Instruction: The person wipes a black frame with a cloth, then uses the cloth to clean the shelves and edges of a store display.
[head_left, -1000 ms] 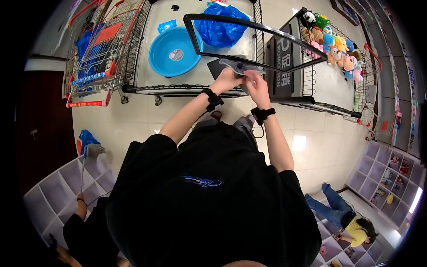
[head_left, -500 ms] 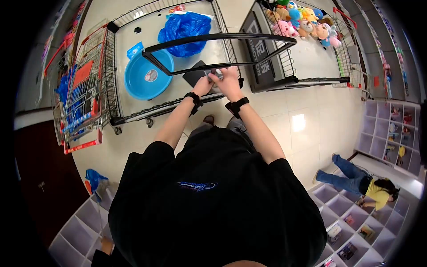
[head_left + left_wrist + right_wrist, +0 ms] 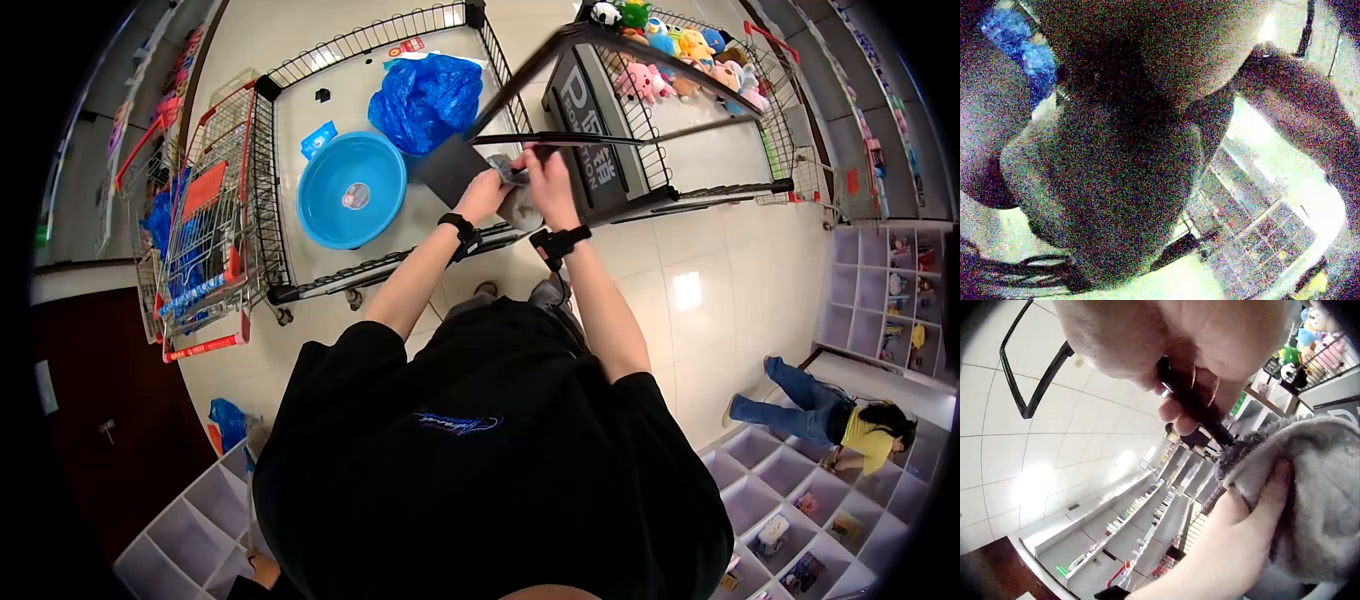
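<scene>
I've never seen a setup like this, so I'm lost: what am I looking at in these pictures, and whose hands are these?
There is no robot here: a person works with two bare hands, wearing a black strap on each wrist.

The big round picture comes from a camera on the head, looking down. The other two come from the wrists; the left one is too dark and grainy to read well.

In front stands a wire cart holding a blue basin and a crumpled blue bag.

The right wrist view is clearest: the left hand grips a grey cloth, and the right hand holds a dark bar. I cannot tell whether that belongs to the black frame.
</scene>
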Demonstrator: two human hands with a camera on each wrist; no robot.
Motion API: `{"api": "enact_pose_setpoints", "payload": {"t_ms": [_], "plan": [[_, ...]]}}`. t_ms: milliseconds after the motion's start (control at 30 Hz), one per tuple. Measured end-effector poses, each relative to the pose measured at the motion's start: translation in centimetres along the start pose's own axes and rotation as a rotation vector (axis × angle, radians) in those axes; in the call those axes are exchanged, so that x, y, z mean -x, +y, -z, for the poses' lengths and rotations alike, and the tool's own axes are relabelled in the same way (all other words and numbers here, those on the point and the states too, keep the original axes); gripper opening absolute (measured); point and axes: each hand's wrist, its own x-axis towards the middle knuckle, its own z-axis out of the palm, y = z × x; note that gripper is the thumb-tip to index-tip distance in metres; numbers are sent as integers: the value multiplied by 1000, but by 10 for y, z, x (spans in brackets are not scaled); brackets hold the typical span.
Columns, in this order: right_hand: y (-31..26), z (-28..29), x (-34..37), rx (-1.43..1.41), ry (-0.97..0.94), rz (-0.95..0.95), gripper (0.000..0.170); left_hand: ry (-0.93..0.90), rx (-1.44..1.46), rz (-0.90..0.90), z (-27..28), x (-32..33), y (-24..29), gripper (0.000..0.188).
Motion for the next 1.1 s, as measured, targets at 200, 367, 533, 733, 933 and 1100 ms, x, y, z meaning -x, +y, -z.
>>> {"api": "enact_pose_setpoints", "payload": {"t_ms": [200, 367, 533, 733, 933, 1100], "plan": [[-51, 36, -4, -216, 116, 86, 11, -30, -130, -162, 7, -10, 31, 23], [-62, 66, 3, -481, 141, 122, 11, 24, -554, -294, 11, 5, 31, 28], [-62, 75, 17, -578, 233, 103, 7, 69, -628, -430, 12, 4, 41, 26], [-64, 63, 29, -552, 306, 63, 10, -32, -392, -337, 1, -12, 118, 13], [-54, 68, 31, -470, 293, 118, 12, -47, -249, -324, -14, -18, 148, 11], [-73, 104, 33, -515, 356, 176, 16, -53, -371, -284, -22, -14, 90, 13]]}}
